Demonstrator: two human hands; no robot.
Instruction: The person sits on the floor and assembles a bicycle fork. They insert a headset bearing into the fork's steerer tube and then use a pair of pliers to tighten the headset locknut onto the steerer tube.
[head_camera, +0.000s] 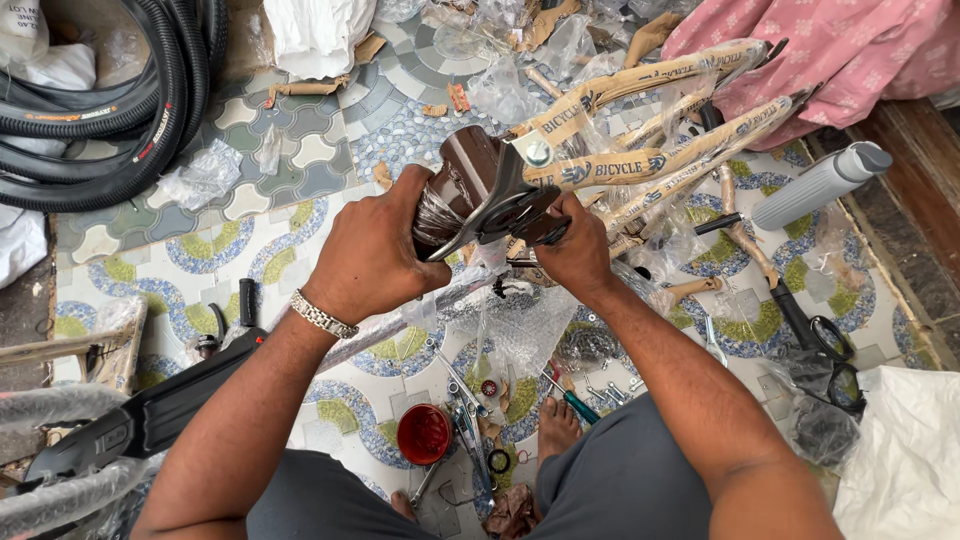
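The brown mudguard (470, 165) is gripped steady by the left hand (370, 255) while its bracket (500, 205) is pinched by the right hand (575, 250).

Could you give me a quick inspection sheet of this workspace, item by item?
Surface: patterned tile floor, crowded.
Job's things: brown saddle with metal bracket, on a paper-wrapped bicycle frame.
Clutter: plastic wrap, cardboard scraps, red cup, screwdriver, loose small tools, grey bottle.
Grippers: left hand grips the saddle; right hand is at the bracket; what it holds cannot be told.
Cables: nothing seen.
Surroundings: black tyres, pink cloth, white bags, black mudguard.
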